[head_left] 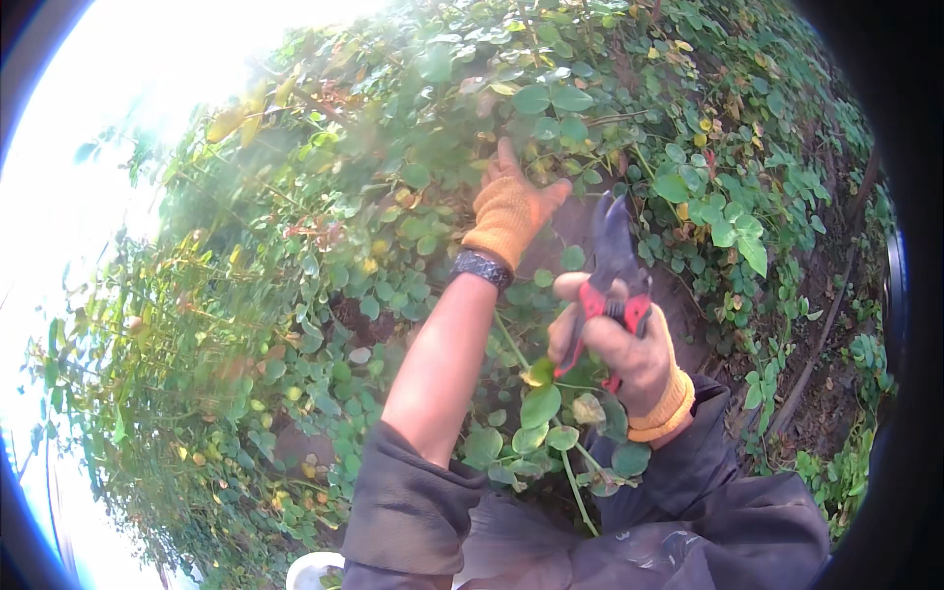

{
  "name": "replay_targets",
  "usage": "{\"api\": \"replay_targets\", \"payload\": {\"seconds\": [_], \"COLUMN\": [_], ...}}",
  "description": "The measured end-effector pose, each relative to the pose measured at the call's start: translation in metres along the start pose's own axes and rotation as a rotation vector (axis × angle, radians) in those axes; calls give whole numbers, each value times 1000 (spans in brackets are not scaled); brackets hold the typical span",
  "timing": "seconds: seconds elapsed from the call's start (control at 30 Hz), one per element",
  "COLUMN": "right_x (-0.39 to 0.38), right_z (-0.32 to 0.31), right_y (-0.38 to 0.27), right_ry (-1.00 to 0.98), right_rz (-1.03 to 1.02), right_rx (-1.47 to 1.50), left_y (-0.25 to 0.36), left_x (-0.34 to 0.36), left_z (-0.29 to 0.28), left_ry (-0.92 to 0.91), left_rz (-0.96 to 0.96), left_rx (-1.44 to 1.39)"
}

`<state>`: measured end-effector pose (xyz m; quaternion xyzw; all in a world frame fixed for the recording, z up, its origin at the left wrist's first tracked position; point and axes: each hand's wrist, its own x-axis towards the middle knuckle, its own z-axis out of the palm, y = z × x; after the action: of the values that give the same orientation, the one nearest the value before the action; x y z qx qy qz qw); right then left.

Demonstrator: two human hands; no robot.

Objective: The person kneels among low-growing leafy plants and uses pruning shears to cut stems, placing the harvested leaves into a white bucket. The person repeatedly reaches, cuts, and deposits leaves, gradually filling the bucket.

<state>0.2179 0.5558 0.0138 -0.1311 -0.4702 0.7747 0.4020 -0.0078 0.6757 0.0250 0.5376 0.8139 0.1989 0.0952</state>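
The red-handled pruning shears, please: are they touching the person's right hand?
Touching. The head view shows the right hand, in an orange knitted glove, wrapped round the red handles of the pruning shears, blades pointing up.

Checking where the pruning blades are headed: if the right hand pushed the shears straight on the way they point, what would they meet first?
Probably the green leafy shrub above the dark blades of the red-handled pruning shears in the right hand; the orange-gloved left hand sits off to the side. Depth is unclear.

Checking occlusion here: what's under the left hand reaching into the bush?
Under the left hand lie green leaves and thin stems. Its fingers are partly buried in foliage, so whatever they touch is hidden.
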Motion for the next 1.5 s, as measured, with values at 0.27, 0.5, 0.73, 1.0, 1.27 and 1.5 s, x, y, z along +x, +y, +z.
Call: {"api": "replay_targets", "payload": {"seconds": [0.27,0.5,0.73,1.0,1.27,1.5], "right_x": [27,30,33,6,87,195], "right_z": [-51,-57,-52,-59,-89,-134], "right_y": [29,32,42,0,-33,60], "right_ry": [327,386,397,233,-152,-464], "right_rz": [181,193,194,359,334,645], "right_rx": [404,397,307,-78,-899,-996], "left_y": [-34,-88,-164,-122,-123,-146], "left_x": [51,-30,-142,-197,-197,-222], "left_z": [13,-10,23,37,40,57], "left_ry": [188,94,137,352,384,292], "left_rz": [148,279,159,220,450,-31], "left_rx": [-126,-831,-1166,-645,16,-830]}}
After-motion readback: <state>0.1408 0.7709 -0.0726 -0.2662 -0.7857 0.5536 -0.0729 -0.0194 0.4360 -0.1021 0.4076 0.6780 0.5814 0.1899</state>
